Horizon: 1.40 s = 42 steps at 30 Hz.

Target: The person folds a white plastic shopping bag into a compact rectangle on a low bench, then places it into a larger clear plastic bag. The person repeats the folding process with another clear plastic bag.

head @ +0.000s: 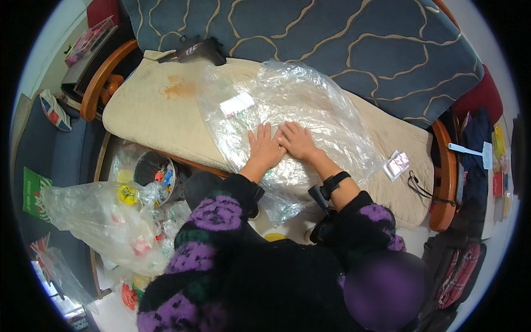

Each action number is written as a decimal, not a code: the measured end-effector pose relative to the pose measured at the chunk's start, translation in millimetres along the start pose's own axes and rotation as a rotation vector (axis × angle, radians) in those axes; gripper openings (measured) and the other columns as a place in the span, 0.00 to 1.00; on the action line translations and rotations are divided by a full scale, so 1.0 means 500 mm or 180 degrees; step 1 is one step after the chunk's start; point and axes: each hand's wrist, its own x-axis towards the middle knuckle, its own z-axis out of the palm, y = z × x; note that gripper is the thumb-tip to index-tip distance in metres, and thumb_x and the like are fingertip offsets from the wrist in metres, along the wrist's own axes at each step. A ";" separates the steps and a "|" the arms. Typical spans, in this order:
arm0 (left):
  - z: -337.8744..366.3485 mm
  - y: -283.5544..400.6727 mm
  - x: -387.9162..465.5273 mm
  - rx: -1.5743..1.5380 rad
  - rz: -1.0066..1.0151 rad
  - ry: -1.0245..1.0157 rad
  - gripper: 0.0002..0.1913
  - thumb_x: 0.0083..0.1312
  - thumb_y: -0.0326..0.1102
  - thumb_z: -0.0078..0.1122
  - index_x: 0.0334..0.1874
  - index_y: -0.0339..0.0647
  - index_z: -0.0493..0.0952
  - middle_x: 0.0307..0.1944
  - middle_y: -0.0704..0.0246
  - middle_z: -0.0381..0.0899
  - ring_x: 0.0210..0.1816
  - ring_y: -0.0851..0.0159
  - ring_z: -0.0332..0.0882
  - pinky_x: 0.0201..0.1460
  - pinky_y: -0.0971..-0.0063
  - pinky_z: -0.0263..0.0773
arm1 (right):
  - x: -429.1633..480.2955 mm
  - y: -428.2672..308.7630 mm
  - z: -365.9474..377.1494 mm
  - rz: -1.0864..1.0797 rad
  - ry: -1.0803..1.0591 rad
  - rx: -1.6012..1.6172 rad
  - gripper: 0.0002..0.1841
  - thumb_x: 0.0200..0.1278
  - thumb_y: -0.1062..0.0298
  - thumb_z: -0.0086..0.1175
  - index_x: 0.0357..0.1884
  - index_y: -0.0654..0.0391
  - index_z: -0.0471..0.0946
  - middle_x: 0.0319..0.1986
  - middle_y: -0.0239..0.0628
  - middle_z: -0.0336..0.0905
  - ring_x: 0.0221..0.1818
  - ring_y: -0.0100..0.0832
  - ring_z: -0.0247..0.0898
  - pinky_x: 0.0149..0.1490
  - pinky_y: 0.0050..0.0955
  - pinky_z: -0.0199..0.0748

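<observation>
A large clear plastic bag (332, 103) is spread over the beige seat cushion (153, 108) of a wooden sofa. My left hand (265, 145) lies palm down on the bag, its fingers apart. Beside it my right hand (299, 140) also rests flat on the plastic, and the two hands touch at the fingers and thumbs. Neither holds anything. A white label (237, 104) shows on the bag, up and left of my hands. The bag's near end (282, 207) hangs over the cushion's front edge.
A black bag-like item (199, 50) lies against the patterned backrest (290, 29). Pink-and-white packets (396, 165) and a black cable (418, 184) are on the cushion's right. Left of my legs are a full bin (143, 166) and a translucent bag (99, 216). A flyswatter (468, 150) crosses the right armrest.
</observation>
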 end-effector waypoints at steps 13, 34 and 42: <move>-0.007 -0.072 0.142 -0.0247 -0.0300 -0.0209 0.33 0.70 0.55 0.49 0.72 0.43 0.65 0.75 0.54 0.58 0.78 0.48 0.46 0.76 0.39 0.37 | 0.134 0.026 -0.009 -0.0603 0.0127 0.0264 0.30 0.74 0.48 0.42 0.74 0.48 0.62 0.75 0.46 0.52 0.77 0.48 0.45 0.76 0.57 0.44; -0.009 -0.060 0.133 -0.0354 -0.0560 -0.0393 0.38 0.70 0.58 0.48 0.78 0.46 0.55 0.78 0.49 0.49 0.78 0.43 0.43 0.75 0.35 0.34 | -0.332 0.527 -0.170 0.3463 0.1000 0.2738 0.15 0.53 0.67 0.68 0.34 0.67 0.77 0.28 0.36 0.76 0.26 0.32 0.72 0.24 0.34 0.66; -0.046 -0.022 0.055 -0.0579 -0.0321 -0.0508 0.39 0.68 0.58 0.51 0.77 0.46 0.56 0.76 0.52 0.53 0.77 0.45 0.47 0.73 0.34 0.42 | -0.339 0.370 -0.284 0.1350 0.1940 0.4413 0.12 0.57 0.79 0.62 0.44 0.60 0.78 0.37 0.32 0.80 0.38 0.25 0.77 0.45 0.25 0.75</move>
